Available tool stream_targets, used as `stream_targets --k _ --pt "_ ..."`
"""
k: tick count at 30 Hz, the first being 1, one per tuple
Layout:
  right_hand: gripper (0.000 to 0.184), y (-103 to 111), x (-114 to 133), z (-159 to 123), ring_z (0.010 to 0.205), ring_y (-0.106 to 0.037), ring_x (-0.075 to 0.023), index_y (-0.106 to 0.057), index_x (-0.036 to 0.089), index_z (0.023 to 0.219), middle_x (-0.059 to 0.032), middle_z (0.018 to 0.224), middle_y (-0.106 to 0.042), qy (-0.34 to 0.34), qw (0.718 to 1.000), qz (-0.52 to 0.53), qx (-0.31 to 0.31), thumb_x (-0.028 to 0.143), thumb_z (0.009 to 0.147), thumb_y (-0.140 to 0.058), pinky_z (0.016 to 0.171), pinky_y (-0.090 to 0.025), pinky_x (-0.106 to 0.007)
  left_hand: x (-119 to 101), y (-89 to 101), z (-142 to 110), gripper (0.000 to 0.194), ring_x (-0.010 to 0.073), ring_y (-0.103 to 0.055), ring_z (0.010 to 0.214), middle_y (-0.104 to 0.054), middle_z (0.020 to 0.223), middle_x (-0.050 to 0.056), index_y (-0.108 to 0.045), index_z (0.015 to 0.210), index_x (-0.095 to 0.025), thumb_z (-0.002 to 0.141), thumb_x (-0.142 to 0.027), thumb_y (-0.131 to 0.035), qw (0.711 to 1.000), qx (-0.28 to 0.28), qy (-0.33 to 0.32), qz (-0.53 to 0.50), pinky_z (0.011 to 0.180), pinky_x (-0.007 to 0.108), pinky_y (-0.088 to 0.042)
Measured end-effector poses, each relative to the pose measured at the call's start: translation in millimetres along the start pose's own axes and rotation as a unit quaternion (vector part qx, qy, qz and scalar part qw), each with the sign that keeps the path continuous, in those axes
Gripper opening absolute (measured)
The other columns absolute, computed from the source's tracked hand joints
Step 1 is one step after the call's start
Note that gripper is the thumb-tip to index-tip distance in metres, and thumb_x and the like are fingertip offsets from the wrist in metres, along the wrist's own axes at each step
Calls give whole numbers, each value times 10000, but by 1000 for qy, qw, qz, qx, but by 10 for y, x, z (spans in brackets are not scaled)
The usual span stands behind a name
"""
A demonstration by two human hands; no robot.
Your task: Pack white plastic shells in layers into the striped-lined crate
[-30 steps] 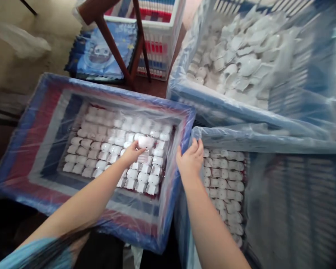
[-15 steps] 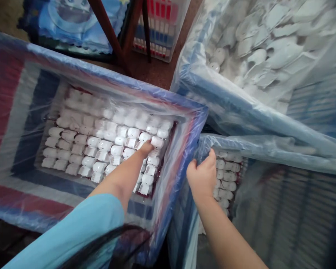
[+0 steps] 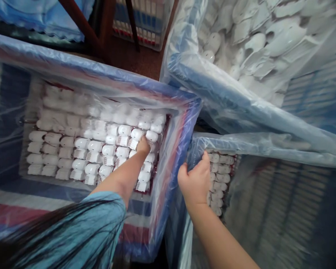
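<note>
My left hand [image 3: 143, 145] reaches into a lined box [image 3: 175, 172] on the left. Its fingertips are down among rows of rounded white plastic pieces [image 3: 95, 145], near the right end of the rows. What the fingers hold there, if anything, is hidden. With thumb on the near side and fingers over the top, my right hand [image 3: 194, 181] grips the rim of a blue crate [image 3: 200, 146] wrapped in clear plastic. Inside that crate, beside my fingers, stand more white pieces [image 3: 220, 177] in stacked rows.
Another plastic-lined blue crate [image 3: 182, 69] at the upper right holds a loose heap of white plastic parts [image 3: 268, 41]. Behind the left box are dark wooden legs [image 3: 81, 28], a blue printed cloth [image 3: 42, 18] and a clear bin [image 3: 156, 43] with red, white and blue contents.
The view has shifted, so the boxes sit further left and slightly higher. My left hand has moved a little left among the white pieces. My right hand stays on the crate rim.
</note>
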State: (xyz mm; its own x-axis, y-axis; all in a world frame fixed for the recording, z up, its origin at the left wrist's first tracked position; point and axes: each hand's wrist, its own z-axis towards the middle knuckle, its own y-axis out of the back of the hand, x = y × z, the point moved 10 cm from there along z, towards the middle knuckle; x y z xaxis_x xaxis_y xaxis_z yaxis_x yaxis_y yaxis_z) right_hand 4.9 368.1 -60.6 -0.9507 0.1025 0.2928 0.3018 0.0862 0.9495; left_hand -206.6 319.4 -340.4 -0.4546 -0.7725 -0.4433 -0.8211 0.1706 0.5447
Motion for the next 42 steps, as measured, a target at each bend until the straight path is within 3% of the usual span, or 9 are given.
stream_targets --k 4,11,16,18,22,28,34,38,42 --pt "659 -5 -2 -7 1159 -505 -342 -306 12 1346 -261 1252 -480 -6 1000 2 -2 269 760 -465 958 -428 -506 90 -92 -171 688 346 -500 1161 -435 1293 258 -264 1447 -117 797 -72 -481 993 26 64 96 965 462 -397" --pt "672 6 21 -13 1166 -496 -334 -303 0 1340 -263 1251 -474 0 1000 0 -9 277 749 -462 980 -416 -492 50 -220 -379 677 393 -431 1230 -367 1372 294 -248 1461 -47 801 -56 -399 985 45 36 165 1004 495 -352" --pt "690 -22 11 -16 1181 -482 -327 -261 30 1363 -253 1268 -453 -5 1000 16 3 258 745 -468 992 -401 -503 28 148 -344 654 351 -69 1412 -32 1526 236 -152 1471 -4 894 -229 -360 982 -81 17 171 1139 475 -132" --pt "693 -16 15 -15 1184 -479 -327 -259 36 1363 -248 1269 -451 0 1000 16 -2 253 740 -473 995 -398 -503 178 296 -267 658 365 -120 1400 -104 1493 295 -156 1443 71 899 -245 -349 978 -112 64 162 1132 474 -156" --pt "700 -6 21 -12 1177 -484 -326 -263 45 1362 -238 1266 -453 6 1000 11 -9 260 733 -482 995 -397 -506 363 282 -139 638 356 -280 1349 -227 1464 285 -218 1435 55 889 -236 -375 982 -72 97 144 1089 441 -282" --pt "715 -23 17 -3 1181 -470 -340 -256 15 1353 -259 1270 -435 2 1000 10 5 272 726 -485 982 -398 -513 268 258 -237 659 344 -330 1315 -353 1372 299 -265 1409 72 856 -232 -457 983 -96 97 120 1108 417 -259" --pt "731 -34 0 7 1176 -467 -334 -230 57 1366 -236 1270 -424 -8 1000 9 19 274 722 -499 973 -400 -508 326 665 -159 619 315 -172 1396 -185 1472 257 -237 1433 -5 856 -159 -402 972 -175 102 116 1147 435 -159" --pt "718 -36 2 9 1170 -473 -329 -240 51 1358 -237 1265 -430 -8 1000 4 19 276 726 -495 962 -410 -499 546 843 57 705 370 -126 1403 -93 1501 264 -162 1476 -66 859 -225 -463 979 -125 117 110 1118 498 -202" --pt "718 -25 -7 10 1179 -466 -338 -255 50 1354 -238 1275 -430 -13 1000 1 9 279 718 -499 956 -411 -513 634 742 85 702 370 -73 1414 -30 1520 247 -95 1496 -101 895 -260 -421 987 -57 88 121 1126 501 -169"
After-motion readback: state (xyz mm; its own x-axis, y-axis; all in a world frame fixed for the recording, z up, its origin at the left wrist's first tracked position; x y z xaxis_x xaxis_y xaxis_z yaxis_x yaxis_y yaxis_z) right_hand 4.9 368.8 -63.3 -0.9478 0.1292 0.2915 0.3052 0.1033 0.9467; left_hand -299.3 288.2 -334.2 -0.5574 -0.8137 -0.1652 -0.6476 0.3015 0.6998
